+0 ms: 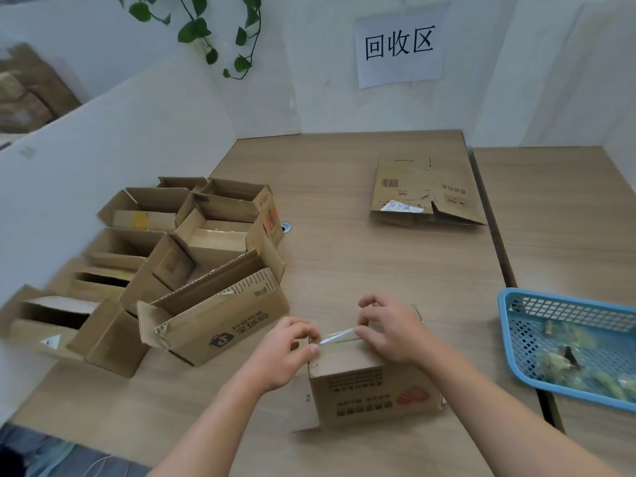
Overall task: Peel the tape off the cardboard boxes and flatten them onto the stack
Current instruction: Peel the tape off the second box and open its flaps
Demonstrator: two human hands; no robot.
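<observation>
Tape [339, 335] stretches between pinching left hand [285, 344] and right hand [389, 330] above box [371, 387].

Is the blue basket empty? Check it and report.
No, the blue basket is not empty: crumpled yellowish scraps lie on its mesh bottom.

Left hand [287, 349] and right hand [390, 333] on tape [338, 336] atop box [371, 394]

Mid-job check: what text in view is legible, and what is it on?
"回收区": paper sign on the wall.
"全球购": side of the open box with a logo; the smaller line above it is blurred.
Too blurred to read: print on the front box; the print, barcode and label on the flattened box.
</observation>
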